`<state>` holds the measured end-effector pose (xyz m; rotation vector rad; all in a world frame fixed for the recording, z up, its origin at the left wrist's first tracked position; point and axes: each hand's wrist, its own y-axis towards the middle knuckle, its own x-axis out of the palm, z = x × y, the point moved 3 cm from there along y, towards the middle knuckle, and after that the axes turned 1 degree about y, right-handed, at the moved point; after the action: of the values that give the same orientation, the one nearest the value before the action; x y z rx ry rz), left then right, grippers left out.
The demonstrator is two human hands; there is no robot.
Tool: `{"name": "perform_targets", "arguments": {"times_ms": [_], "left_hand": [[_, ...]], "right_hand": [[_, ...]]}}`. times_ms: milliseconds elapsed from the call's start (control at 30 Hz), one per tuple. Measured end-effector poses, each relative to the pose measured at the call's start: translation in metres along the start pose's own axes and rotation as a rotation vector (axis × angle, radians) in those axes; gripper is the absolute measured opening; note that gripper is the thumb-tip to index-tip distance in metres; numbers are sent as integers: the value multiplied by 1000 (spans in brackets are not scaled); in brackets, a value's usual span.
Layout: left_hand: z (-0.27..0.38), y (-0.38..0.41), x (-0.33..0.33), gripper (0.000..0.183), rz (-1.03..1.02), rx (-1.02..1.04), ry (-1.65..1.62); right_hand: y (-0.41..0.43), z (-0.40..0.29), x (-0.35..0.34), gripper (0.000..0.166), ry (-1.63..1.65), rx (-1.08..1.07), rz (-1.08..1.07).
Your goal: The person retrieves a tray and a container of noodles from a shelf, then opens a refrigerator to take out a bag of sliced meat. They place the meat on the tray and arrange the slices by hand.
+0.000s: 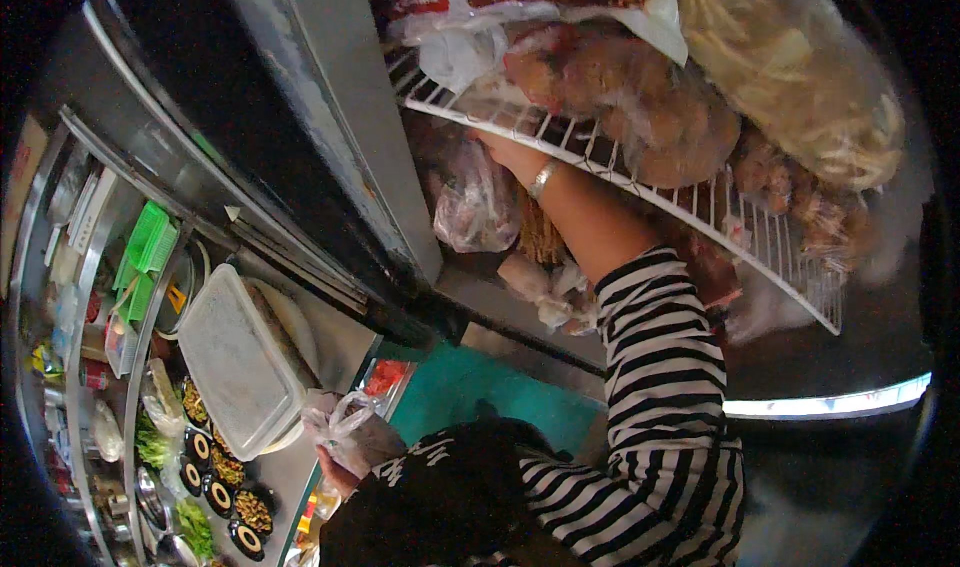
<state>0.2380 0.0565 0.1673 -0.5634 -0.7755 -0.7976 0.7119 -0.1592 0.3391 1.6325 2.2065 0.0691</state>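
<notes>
My right arm, in a black-and-white striped sleeve [664, 342], reaches into a refrigerator below a white wire shelf [551, 147]. The right hand [506, 154] is partly covered by the shelf's front rail, with a metal band [541, 180] at its wrist. Its fingers cannot be made out. Just below that hand lies a clear plastic bag of pinkish food [478, 214], beside a bundle of thin brown sticks [538, 233]. Low on the other side, my left hand [341, 473] grips a knotted plastic bag of food [352, 428].
Bagged food [622, 101] and a large pale bag [795, 79] load the wire shelf. A grey door frame [352, 116] borders the opening. On the steel counter are a lidded plastic container [240, 357], several black bowls [219, 496] and green baskets [146, 248]. The floor [480, 387] is green.
</notes>
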Motion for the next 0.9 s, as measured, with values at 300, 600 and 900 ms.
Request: {"name": "perform_targets", "arguments": {"times_ms": [300, 600, 900], "left_hand": [[5, -5, 17, 64, 41, -11, -15], [15, -13, -12, 64, -10, 33, -51], [5, 3, -14, 61, -12, 42, -240]], "right_hand": [[5, 19, 57, 14, -236, -24, 14], [4, -12, 24, 15, 749, 76, 334], [-64, -51, 0, 18, 1102, -15, 650]]}}
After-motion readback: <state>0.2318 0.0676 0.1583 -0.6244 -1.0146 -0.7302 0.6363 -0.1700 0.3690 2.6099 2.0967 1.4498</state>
